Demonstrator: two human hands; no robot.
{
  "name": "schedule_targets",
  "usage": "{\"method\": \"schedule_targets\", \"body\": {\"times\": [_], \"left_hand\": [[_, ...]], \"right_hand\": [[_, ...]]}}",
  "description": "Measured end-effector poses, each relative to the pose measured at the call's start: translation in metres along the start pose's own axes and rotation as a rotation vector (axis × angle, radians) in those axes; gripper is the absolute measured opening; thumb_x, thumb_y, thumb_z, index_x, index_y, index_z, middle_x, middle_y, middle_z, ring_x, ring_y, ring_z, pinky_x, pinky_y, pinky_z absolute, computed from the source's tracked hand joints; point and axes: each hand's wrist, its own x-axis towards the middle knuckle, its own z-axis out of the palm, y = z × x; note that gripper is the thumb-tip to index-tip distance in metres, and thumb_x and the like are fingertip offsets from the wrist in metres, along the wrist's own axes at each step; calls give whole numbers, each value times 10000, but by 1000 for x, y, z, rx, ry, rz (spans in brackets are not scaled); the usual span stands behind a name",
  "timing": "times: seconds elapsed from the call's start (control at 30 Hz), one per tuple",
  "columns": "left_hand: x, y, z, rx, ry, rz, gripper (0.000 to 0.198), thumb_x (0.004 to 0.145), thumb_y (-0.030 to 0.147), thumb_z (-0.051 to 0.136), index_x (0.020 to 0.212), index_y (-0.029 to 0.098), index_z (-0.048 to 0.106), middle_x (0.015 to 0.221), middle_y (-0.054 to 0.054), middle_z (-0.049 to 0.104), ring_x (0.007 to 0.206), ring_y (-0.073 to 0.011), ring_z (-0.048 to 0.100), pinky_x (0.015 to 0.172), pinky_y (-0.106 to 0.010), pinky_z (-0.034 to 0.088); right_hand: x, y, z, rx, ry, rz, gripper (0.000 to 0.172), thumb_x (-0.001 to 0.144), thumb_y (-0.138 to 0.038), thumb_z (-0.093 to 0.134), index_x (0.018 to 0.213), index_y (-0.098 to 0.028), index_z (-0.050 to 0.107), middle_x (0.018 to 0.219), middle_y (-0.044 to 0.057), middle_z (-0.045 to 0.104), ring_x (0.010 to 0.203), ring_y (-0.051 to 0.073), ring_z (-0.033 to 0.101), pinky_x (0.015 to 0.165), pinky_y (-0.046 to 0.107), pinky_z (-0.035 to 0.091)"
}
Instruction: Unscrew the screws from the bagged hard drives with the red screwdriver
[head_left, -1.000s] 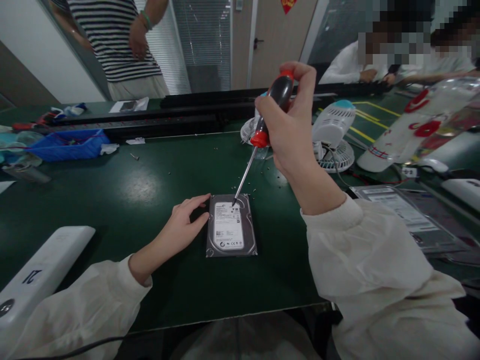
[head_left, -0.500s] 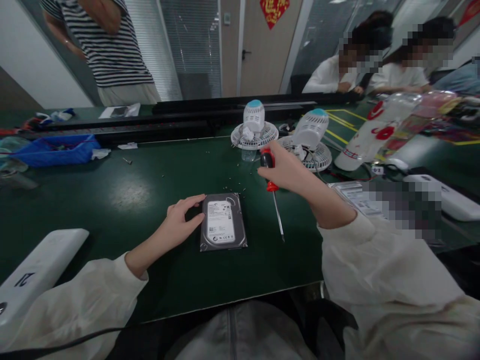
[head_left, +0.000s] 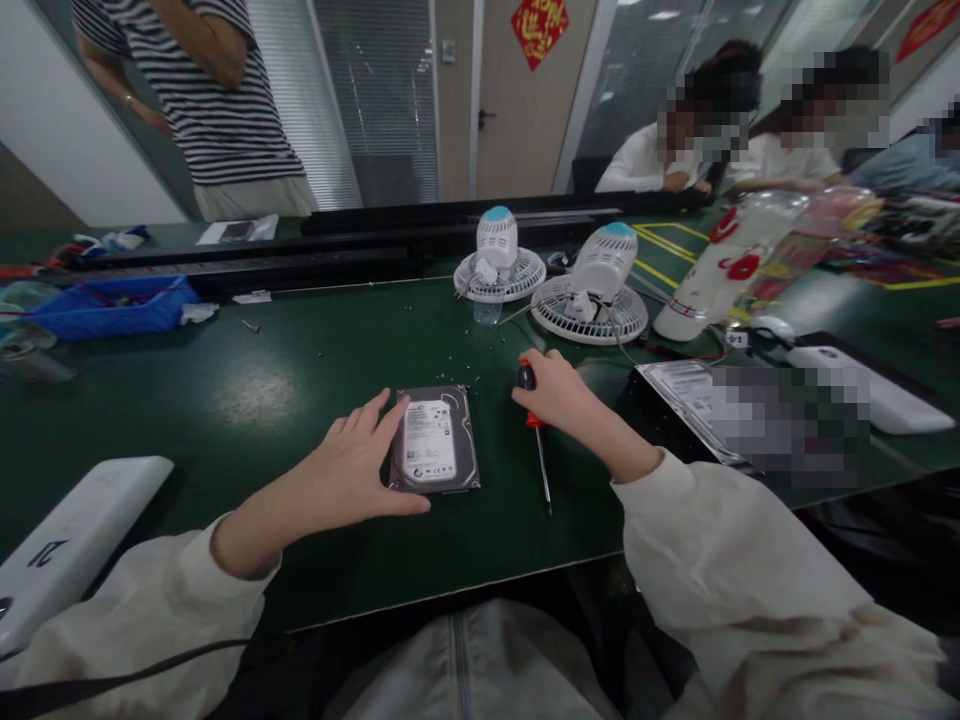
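Note:
A Seagate-style hard disk drive (head_left: 435,440) lies flat on the green workbench (head_left: 262,450), its white label facing up. My left hand (head_left: 352,470) spreads over the drive's left side, with fingers at its upper edge and thumb at its lower edge. To the right, my right hand (head_left: 559,392) holds a red-and-black screwdriver (head_left: 541,465) by its handle. The steel shaft points toward me, with its tip low over the bench and clear of the drive.
Small screws (head_left: 450,362) are scattered above the drive. Behind them stand two white desk fans (head_left: 496,255) (head_left: 592,285). A blue bin (head_left: 112,308) sits far left, and a white bar (head_left: 75,540) lies near my left arm. A clear bottle (head_left: 724,265) lies right. Several people are at the back.
The screwdriver tip has left the drive's corner, and the tool has swung right and down. My left hand has shifted onto the drive's left side, and the drive has turned slightly.

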Motion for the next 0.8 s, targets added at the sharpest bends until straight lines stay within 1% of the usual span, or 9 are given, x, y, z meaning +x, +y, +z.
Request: {"method": "schedule_targets", "body": {"times": [0.1, 0.27, 0.33, 0.4, 0.47, 0.53, 0.6, 0.7, 0.8], "left_hand": [[-7, 9, 6, 54, -9, -53, 1303, 643, 756, 760, 1658, 155, 205, 1686, -293, 251, 1503, -544, 314, 1155, -691, 325], [-9, 15, 15, 34, 19, -161, 1315, 694, 744, 696, 1639, 28, 126, 1673, -340, 236, 1534, -514, 274, 1185, -654, 312], [-9, 12, 19, 31, 34, -182, 1357, 688, 748, 692, 1632, -10, 80, 1669, -357, 222, 1540, -515, 260, 1195, -647, 301], [-10, 7, 24, 32, 43, -163, 1352, 705, 759, 669, 1634, -11, 59, 1673, -355, 213, 1549, -504, 248, 1203, -640, 291], [-11, 2, 27, 40, 57, -145, 1327, 719, 775, 644, 1640, 8, 76, 1678, -342, 215, 1561, -492, 224, 1208, -637, 283], [-12, -1, 27, 61, 55, -146, 1310, 706, 799, 637, 1643, 31, 138, 1687, -325, 210, 1573, -490, 181, 1214, -641, 268], [-11, -2, 26, 79, 16, -155, 1297, 690, 816, 639, 1633, 35, 211, 1697, -317, 176, 1582, -493, 122, 1225, -645, 241], [-8, -1, 24, 70, -31, -142, 1261, 715, 799, 641, 1623, 15, 252, 1701, -325, 119, 1587, -494, 67, 1234, -655, 206], [-5, -3, 28, 15, -4, -95, 1196, 746, 731, 679, 1649, 92, 225, 1715, -286, 129, 1590, -485, 65, 1226, -680, 201]], "right_hand": [[2, 5, 3, -13, -28, -8, 442, 983, -398, 631, 1353, -163, 581, 1342, 117, 612, 1156, 226, 643, 971, 447, 580], [3, 7, 8, -21, -18, -32, 502, 978, -426, 619, 1401, -166, 545, 1379, 152, 565, 1116, 242, 658, 935, 440, 585], [-2, 3, 4, -29, 13, -48, 530, 976, -437, 591, 1407, -135, 536, 1439, 219, 477, 1103, 288, 674, 900, 444, 582], [-10, -5, -5, -42, 70, -80, 511, 994, -429, 528, 1383, -99, 538, 1496, 260, 387, 1181, 349, 642, 904, 457, 566], [-18, -14, -14, -52, 96, -126, 459, 1022, -425, 441, 1307, -93, 580, 1456, 251, 445, 1242, 369, 599, 918, 464, 551], [-27, -23, -20, -58, 22, -169, 446, 1020, -454, 413, 1121, -103, 668, 1253, 228, 608, 1132, 369, 649, 877, 485, 550], [-35, -33, -20, -66, -84, -212, 424, 998, -446, 444, 960, -111, 701, 1064, 216, 688, 1035, 375, 686, 860, 510, 544], [-47, -46, -10, -60, -187, -301, 393, 995, -375, 438, 934, -99, 711, 1091, 249, 706, 1088, 386, 683, 934, 530, 517], [-56, -55, 2, -2, -280, -364, 388, 999, -363, 439, 934, -102, 718, 1110, 245, 710, 1099, 356, 685, 958, 486, 512]]}}
